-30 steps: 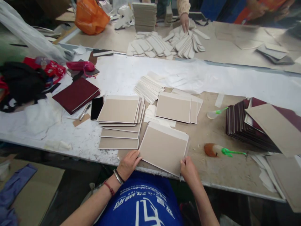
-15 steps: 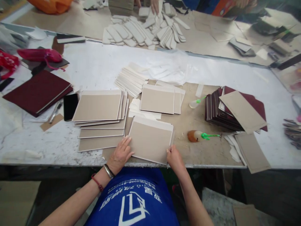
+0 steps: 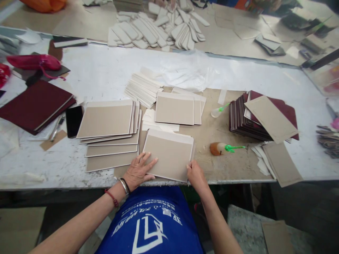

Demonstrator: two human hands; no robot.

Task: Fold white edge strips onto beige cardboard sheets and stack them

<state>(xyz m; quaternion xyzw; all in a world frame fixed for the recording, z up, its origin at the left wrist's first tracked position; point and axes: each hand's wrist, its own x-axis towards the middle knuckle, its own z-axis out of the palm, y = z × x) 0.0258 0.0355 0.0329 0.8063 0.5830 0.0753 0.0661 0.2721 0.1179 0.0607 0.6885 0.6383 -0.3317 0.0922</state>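
Observation:
A beige panel with a pale strip along its far edge (image 3: pixel 169 155) lies at the table's front edge, between my hands. My left hand (image 3: pixel 139 171) rests on its left side with the fingers spread out. At the lower right corner, my right hand (image 3: pixel 196 174) is closed on the panel's edge, thumb on top. Left of it stands a fanned stack of similar beige panels (image 3: pixel 106 120). Behind it lie a few more beige panels (image 3: pixel 174 109), near a sheaf of narrow white strips (image 3: pixel 144 90).
Right of me are a brown glue bottle with a green tip (image 3: pixel 217 149), a clear bottle (image 3: pixel 216 112) and a stack of maroon covers (image 3: pixel 246 116). Maroon sheets (image 3: pixel 37 104) and a phone (image 3: pixel 74 121) lie left. Pale padded pieces (image 3: pixel 148 31) are heaped across the table.
My left hand has slid a little further onto the panel, its fingers more spread. My right hand keeps its grip on the corner. The camera view has shifted slightly.

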